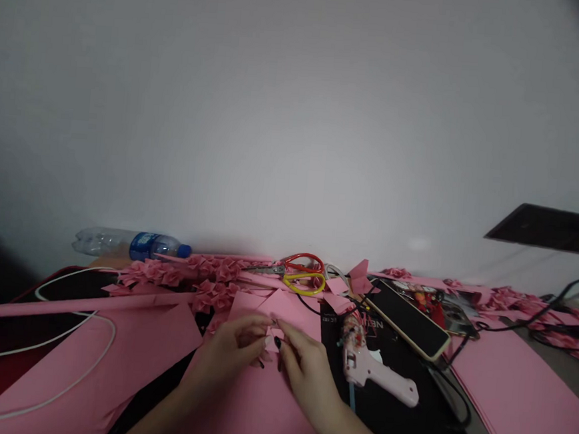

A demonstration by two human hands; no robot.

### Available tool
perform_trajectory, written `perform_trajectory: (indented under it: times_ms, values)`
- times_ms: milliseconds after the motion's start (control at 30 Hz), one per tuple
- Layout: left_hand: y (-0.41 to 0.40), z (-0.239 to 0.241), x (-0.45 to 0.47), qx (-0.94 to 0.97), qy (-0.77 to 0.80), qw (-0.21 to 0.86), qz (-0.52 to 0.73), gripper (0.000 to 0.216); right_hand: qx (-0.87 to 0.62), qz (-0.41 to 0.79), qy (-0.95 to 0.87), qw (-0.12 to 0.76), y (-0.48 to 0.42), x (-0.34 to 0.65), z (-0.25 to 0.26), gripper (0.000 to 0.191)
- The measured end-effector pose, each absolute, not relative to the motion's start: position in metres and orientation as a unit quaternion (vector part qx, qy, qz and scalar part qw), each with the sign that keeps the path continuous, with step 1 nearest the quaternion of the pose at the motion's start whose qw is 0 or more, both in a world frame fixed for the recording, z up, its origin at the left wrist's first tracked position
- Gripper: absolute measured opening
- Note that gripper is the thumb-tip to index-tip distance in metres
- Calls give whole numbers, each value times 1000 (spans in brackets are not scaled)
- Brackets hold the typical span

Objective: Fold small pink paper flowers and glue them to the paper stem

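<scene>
Small folded piece of pink paper (pixel 275 334), creased and pale at its edges, sits pinched between both hands just above a large pink paper sheet (pixel 254 408) on the tabletop, at the lower middle of the view. The left hand (pixel 231 354) grips it from one side and the right hand (pixel 307 369) from the other, fingers closed on it and the dark-painted nails meeting at the fold.

Just right of the hands lies a pink plastic glue gun (pixel 375 372) on a black mat, with a black phone in a light case (pixel 409 320) beyond it. Behind the hands are yellow-handled scissors (pixel 305 285), red-handled scissors (pixel 302 263) and a cluster of folded pink paper flowers (pixel 204 277). Far left, a clear plastic water bottle with a blue label (pixel 132 243) lies on its side.
</scene>
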State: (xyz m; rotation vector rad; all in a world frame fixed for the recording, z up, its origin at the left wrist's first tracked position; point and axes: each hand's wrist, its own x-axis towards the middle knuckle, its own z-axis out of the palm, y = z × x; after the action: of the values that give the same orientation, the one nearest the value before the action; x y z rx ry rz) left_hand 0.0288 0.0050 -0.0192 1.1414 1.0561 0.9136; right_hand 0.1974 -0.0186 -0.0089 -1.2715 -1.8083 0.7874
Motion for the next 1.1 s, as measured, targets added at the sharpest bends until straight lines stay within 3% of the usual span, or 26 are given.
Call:
perform_trajectory:
  times_ms: [333,567,733,967,1100]
  values:
    - [5,-14,27,485,476,612,403,36,-523,366,-653,408,-21,196,-8,42]
    - [7,-10,28,418,473,682,369,56,-514,439,-580,455,-18,195,-8,30]
    - [7,-10,27,415,453,714,336,57,-510,404,-571,501,-15,197,-3,22]
    - [11,-22,24,407,446,715,353,65,-500,392,-572,520,-14,198,-4,26]
    - [9,-15,25,447,424,718,326,52,-510,387,-564,522,-14,197,-4,21]
